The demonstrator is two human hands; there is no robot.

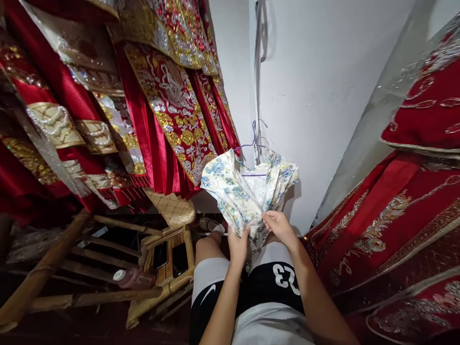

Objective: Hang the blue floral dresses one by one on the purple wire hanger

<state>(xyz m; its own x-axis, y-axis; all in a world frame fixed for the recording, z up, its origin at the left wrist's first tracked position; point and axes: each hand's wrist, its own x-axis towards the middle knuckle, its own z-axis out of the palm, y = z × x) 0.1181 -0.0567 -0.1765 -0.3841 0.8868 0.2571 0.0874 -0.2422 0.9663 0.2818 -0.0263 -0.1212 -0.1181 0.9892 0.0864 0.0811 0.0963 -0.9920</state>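
A white garment with a blue and yellow floral print hangs in front of me on a purple hanger. Low on its left side, my left hand grips the fabric, thumb on top. My right hand pinches the cloth near the middle of the front, between thumb and fingertips. Between the two hands the fabric is gathered and creased. The lower end of the garment is partly hidden by my hands and legs.
Red embroidered costumes hang on the left, and more red garments hang on the right. A bamboo chair stands at lower left, with a bottle beside it. Behind the hanger is a white wall.
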